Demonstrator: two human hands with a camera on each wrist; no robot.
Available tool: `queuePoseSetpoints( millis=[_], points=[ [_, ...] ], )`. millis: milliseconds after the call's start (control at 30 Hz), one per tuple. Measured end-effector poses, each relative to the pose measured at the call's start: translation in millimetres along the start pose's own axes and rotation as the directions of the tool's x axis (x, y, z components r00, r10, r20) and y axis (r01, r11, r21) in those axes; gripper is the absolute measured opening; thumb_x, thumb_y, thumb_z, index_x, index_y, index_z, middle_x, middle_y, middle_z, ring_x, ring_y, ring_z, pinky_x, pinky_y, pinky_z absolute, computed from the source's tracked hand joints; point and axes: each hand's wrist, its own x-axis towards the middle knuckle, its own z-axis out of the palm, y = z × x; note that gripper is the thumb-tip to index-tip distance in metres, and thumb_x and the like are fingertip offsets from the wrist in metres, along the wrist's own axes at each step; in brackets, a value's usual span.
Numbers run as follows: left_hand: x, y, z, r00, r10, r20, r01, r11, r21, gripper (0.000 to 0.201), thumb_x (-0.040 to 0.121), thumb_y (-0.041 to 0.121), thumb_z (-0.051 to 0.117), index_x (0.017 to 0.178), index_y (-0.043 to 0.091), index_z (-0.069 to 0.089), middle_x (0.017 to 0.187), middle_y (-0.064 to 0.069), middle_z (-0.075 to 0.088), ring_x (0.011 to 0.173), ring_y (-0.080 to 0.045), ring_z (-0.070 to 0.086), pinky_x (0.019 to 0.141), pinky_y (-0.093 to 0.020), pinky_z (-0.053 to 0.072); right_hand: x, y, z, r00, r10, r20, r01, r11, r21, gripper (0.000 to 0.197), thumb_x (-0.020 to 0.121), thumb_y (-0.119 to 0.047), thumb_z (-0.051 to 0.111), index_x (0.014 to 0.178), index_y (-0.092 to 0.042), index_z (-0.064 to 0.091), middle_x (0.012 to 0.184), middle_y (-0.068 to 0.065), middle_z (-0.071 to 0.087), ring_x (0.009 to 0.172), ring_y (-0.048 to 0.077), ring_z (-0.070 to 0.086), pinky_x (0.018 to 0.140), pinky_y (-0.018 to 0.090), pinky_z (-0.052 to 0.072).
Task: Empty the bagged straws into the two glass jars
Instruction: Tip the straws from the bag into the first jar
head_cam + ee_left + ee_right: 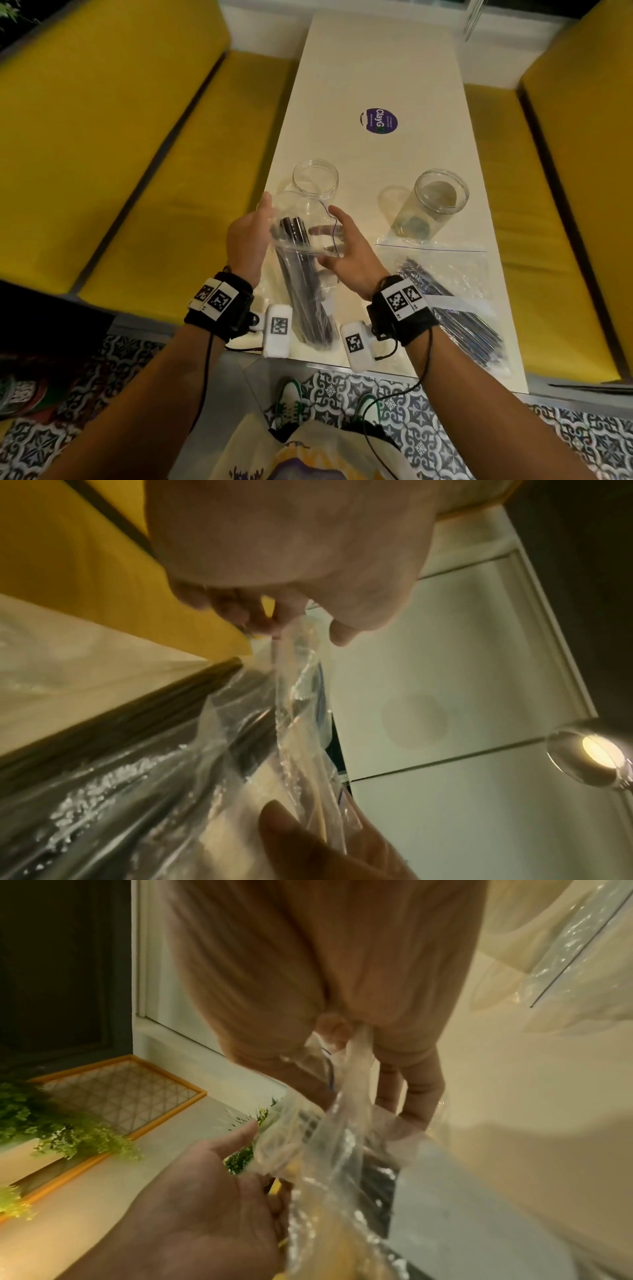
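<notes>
A clear zip bag of black straws (305,284) is held up over the near end of the white table (376,68). My left hand (263,212) pinches the left side of its mouth, seen close in the left wrist view (294,626). My right hand (330,236) pinches the right side, the film caught at the thumb (346,1037). The bag's mouth is spread apart between them. Just beyond the bag an empty glass jar (315,178) stands with its mouth open. The second glass jar (440,195) stands to the right. Another bag of straws (448,301) lies flat at the front right.
A round purple sticker (378,120) sits mid-table. Yellow bench cushions run along the left (120,137) and right (565,171) of the narrow table. Patterned floor tiles (565,442) and my shoes (289,404) show below the table's near edge.
</notes>
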Motion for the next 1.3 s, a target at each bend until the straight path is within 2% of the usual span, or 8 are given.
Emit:
queuePoseSetpoints(
  millis=[167,367,500,733,900,1067,1133,1300],
  points=[
    [-7.4,1.2,-6.1,0.981,-0.127,0.144,0.144,0.982,-0.118,0.056,0.101,0.070,0.049,0.139,0.029,0.057,0.126,-0.001,0.067,0.112,-0.025,0.066,0.093,-0.048,0.056,-0.8,8.5,-1.3,1.000,-0.021,-0.002,0.021,1.000,0.017,0.090,0.093,0.010,0.066,0.163,-0.025,0.021,0.147,0.003,0.060,0.118,0.033,0.068,0.098,0.042,0.058],
    [-5.4,1.5,-6.1,0.979,-0.126,0.157,0.145,0.983,-0.116,0.022,0.111,0.026,0.053,0.105,0.018,0.073,0.100,-0.003,0.070,0.084,-0.017,0.068,0.053,-0.025,0.059,-0.3,7.9,1.9,0.999,-0.047,0.011,0.048,0.985,-0.168,0.096,0.089,-0.015,0.082,0.163,-0.034,0.024,0.160,0.006,0.047,0.143,0.028,0.049,0.123,0.049,0.036],
    [-0.8,0.5,-2.9,0.966,-0.192,0.173,0.220,0.963,-0.157,0.024,0.111,0.016,0.048,0.095,0.017,0.066,0.094,-0.003,0.064,0.089,-0.020,0.061,0.065,-0.032,0.054,0.0,8.5,8.4,0.995,-0.089,-0.039,0.082,0.984,-0.157,0.090,0.085,-0.017,0.084,0.159,-0.032,0.035,0.158,0.000,0.047,0.142,0.022,0.048,0.122,0.048,0.039],
    [5.1,-0.9,-8.4,0.971,-0.105,0.213,0.144,0.973,-0.180,0.059,0.103,-0.009,0.041,0.143,0.030,0.059,0.120,-0.011,0.071,0.094,-0.026,0.075,0.050,-0.028,0.058,0.1,11.9,8.2,0.995,-0.087,-0.058,0.080,0.990,-0.117,0.082,0.082,-0.019,0.085,0.150,-0.032,0.042,0.141,-0.002,0.063,0.129,0.023,0.060,0.114,0.054,0.046],
    [3.0,0.0,-10.5,0.930,-0.066,0.362,0.153,0.964,-0.216,0.028,0.107,0.019,0.052,0.127,0.010,0.068,0.126,-0.019,0.070,0.099,-0.030,0.072,0.085,-0.044,0.064,-0.9,10.5,3.9,0.984,-0.170,-0.043,0.166,0.982,-0.093,0.103,0.084,-0.009,0.083,0.160,-0.045,0.025,0.162,-0.005,0.046,0.150,0.017,0.045,0.124,0.043,0.036],
    [7.3,-0.1,-12.5,0.932,-0.171,0.319,0.262,0.926,-0.270,0.024,0.109,0.019,0.051,0.123,0.006,0.065,0.123,-0.019,0.071,0.084,-0.024,0.074,0.073,-0.038,0.061,-1.4,9.8,1.3,0.983,-0.165,-0.082,0.158,0.984,-0.087,0.091,0.080,-0.018,0.090,0.156,-0.032,0.043,0.152,-0.004,0.058,0.143,0.016,0.052,0.124,0.042,0.039],
    [6.0,1.9,-13.0,0.923,-0.175,0.343,0.282,0.913,-0.294,0.036,0.110,0.027,0.053,0.132,0.001,0.063,0.130,-0.024,0.071,0.098,-0.030,0.075,0.083,-0.043,0.063,-1.8,9.2,0.1,0.981,-0.175,-0.087,0.167,0.981,-0.094,0.088,0.078,-0.022,0.092,0.155,-0.026,0.047,0.149,-0.002,0.061,0.140,0.015,0.055,0.122,0.043,0.041],
    [3.5,6.9,-12.0,0.914,-0.150,0.378,0.272,0.916,-0.294,0.047,0.107,0.043,0.058,0.139,0.008,0.062,0.132,-0.015,0.072,0.116,-0.033,0.072,0.058,-0.029,0.063,-4.2,3.7,-1.6,0.984,-0.174,-0.038,0.170,0.980,-0.103,0.087,0.078,-0.019,0.092,0.153,-0.023,0.049,0.147,-0.005,0.061,0.134,0.006,0.053,0.120,0.040,0.044]
  ],
)
